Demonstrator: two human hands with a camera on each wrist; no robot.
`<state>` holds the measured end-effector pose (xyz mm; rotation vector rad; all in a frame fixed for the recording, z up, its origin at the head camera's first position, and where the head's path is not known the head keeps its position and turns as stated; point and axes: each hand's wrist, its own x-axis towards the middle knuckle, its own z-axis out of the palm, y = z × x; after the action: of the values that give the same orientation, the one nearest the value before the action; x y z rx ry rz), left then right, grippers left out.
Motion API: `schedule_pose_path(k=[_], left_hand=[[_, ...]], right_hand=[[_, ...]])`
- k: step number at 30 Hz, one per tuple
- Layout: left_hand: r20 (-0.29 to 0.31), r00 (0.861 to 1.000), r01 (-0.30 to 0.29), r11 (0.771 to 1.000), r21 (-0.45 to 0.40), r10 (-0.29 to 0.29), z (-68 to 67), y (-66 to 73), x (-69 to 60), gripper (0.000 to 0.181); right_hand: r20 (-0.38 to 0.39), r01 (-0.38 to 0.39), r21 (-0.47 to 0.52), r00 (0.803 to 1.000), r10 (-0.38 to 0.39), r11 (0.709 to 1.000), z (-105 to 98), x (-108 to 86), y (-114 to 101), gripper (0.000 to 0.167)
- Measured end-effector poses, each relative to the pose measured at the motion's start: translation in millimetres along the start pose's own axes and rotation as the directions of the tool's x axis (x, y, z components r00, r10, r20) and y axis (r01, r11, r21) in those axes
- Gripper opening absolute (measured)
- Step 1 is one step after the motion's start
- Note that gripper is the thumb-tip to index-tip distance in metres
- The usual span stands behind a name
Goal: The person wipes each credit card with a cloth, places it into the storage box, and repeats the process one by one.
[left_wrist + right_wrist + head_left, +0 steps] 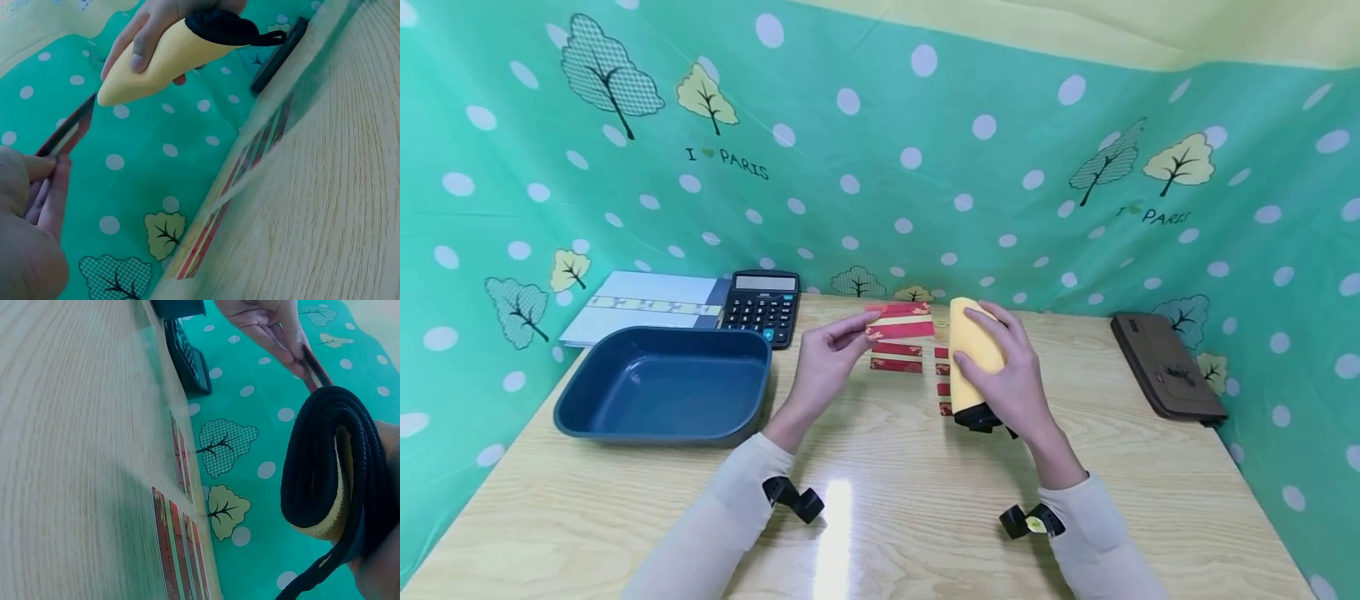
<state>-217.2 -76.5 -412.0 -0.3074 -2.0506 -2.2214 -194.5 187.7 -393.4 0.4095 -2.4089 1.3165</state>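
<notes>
My left hand (823,367) pinches a red card with a pale gold band (901,322) by its left end, above the table. In my right hand (1017,379) is a rolled yellow cloth (972,354), gripped from its right side. Black trim (312,456) and a black loop (312,572) show at the cloth's near end in the right wrist view. The card's far end comes close to the cloth; whether they touch I cannot tell. Below, more red-and-gold cards (897,358) lie on the table, some partly hidden behind the cloth.
A dark blue basin (662,429) stands on the left of the wooden table (880,467). Behind it are a black calculator (762,310) and a pale flat folder (640,304). A brown zip case (1168,367) lies at the right edge, by the green dotted curtain (910,183).
</notes>
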Motion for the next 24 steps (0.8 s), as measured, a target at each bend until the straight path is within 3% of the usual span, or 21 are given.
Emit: schedule_pose_path(k=[5,8,10,13,18,24], left_hand=[[-0.036,0.999,-0.011,0.994,-0.108,0.008,1.4,1.2,0.2,0.027],[-0.039,0.999,-0.001,0.993,-0.119,-0.004,1.6,1.9,1.0,0.024],[-0.052,0.998,0.02,0.995,-0.093,-0.025,1.9,2.6,1.0,0.023],[-0.091,0.995,0.051,0.999,0.01,-0.05,2.3,3.8,0.7,0.025],[-0.143,0.988,0.084,0.979,0.187,-0.057,2.0,3.2,0.3,0.028],[-0.089,0.989,0.123,0.991,0.058,-0.117,3.0,3.3,0.5,0.026]], right_hand=[[0.012,0.002,0.009,1.0,-0.002,1.0,0.0,-0.1,0.8,0.058],[0.015,0.001,0.017,1.0,-0.002,1.0,0.0,-0.1,0.6,0.058],[0.017,0.002,0.021,1.0,-0.002,1.0,-0.1,-0.1,0.5,0.058],[0.018,0.003,0.024,1.0,-0.003,1.0,-0.4,-0.3,0.5,0.058],[0.018,0.003,0.022,1.0,-0.003,1.0,-0.9,-1.0,0.6,0.058],[0.02,0.002,0.011,1.0,-0.002,1.0,-0.8,-1.2,-0.3,0.058]])
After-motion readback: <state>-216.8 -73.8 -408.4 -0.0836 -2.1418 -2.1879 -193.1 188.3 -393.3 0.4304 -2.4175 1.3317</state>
